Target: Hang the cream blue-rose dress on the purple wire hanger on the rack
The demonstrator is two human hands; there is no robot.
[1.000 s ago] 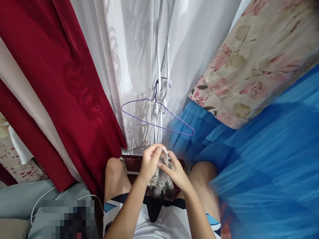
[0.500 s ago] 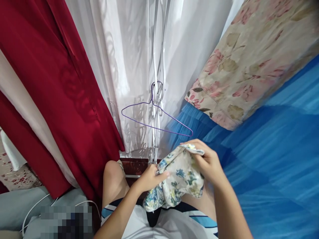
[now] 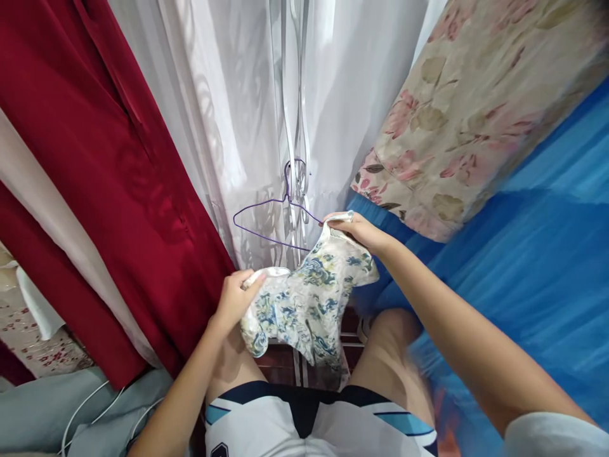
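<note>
A floral garment is spread between your two hands, in front of the white metal stand. Your left hand pinches its left upper edge, thumb in front and fingers largely hidden behind; your right hand pinches the right upper edge, set higher. The top border dips between the two grips, and the lower part hangs loose. The purple hanger is behind the cloth, its right side partly covered; whether your right fingertips touch it cannot be told. For good handling, level the two grips and draw them gently apart, so that the top edge opens without strain. Pinch close to the pale borders, where the fabric probably bears tension best. Note the blue tulle near your right arm: its loose layers could catch on the garment.
</note>
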